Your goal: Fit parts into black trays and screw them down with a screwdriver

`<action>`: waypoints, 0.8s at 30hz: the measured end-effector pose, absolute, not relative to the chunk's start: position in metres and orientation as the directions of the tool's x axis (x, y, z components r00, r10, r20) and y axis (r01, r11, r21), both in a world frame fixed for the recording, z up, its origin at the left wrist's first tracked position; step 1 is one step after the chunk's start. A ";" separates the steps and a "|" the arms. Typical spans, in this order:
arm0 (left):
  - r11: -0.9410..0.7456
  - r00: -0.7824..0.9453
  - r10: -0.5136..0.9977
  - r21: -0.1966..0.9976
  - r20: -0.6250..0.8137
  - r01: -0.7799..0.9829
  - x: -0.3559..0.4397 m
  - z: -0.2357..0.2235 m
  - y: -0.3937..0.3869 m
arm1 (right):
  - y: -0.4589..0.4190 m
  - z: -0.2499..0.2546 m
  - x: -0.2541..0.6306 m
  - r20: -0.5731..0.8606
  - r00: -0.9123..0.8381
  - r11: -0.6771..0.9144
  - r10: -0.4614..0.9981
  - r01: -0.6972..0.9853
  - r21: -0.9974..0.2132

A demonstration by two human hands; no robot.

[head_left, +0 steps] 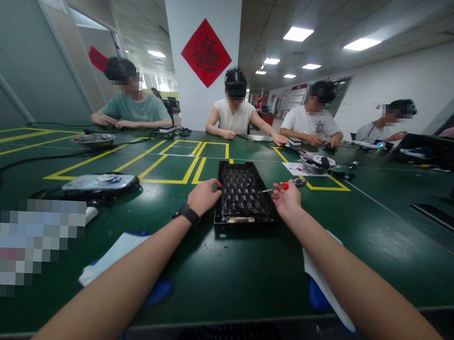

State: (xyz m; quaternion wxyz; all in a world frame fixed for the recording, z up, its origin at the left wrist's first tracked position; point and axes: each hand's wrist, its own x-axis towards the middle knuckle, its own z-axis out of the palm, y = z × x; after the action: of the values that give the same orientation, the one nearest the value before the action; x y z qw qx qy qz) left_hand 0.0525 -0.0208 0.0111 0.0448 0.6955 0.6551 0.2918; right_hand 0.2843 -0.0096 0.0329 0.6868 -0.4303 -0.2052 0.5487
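Observation:
A black rectangular case [260,219] with rows of shiny slots inside its rim lies flat on the green table in front of me. My left hand [204,196], a dark watch on its wrist, is closed on the case's left edge. In my right hand [289,199] is a screwdriver [299,182] with a red collar and a clear, dark handle. Its thin shaft points left over the case's right side; whether the tip touches anything cannot be made out. A pale strip [242,220] sits at the case's near end.
White-and-blue gloves [112,255] lie under my forearms. A phone-like device [100,183] with cables rests at left. Metal bowls [95,140] stand left and right farther back. A black bar [439,219] lies at right. Several people sit across the table, one reaching toward tools.

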 end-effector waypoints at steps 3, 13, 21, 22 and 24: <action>-0.119 -0.032 0.942 0.420 0.334 0.900 0.047 0.012 -0.018 | -0.010 0.031 0.281 -0.199 0.253 -0.004 0.947 -0.609 -0.793; -0.480 0.174 0.853 0.608 0.493 0.632 0.065 0.038 -0.036 | -0.041 0.039 0.250 0.446 -0.016 0.417 0.895 -0.326 -0.848; -0.494 0.447 0.837 0.785 0.315 0.373 0.085 0.040 -0.048 | -0.058 0.043 0.242 0.551 -0.015 0.530 0.834 -0.257 -0.808; -0.495 0.448 0.837 0.786 0.316 0.370 0.085 0.038 -0.048 | -0.058 0.043 0.242 0.554 -0.021 0.531 0.832 -0.258 -0.807; -0.502 0.455 0.830 0.787 0.321 0.360 0.083 0.036 -0.046 | -0.058 0.043 0.243 0.546 -0.045 0.514 0.837 -0.277 -0.812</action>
State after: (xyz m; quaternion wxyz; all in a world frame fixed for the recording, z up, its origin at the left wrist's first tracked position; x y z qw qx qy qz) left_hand 0.0832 -0.0462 0.0357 0.3265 0.7881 0.3775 0.3602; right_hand 0.2428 -0.0576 0.0430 0.6476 -0.2410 -0.5812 0.4298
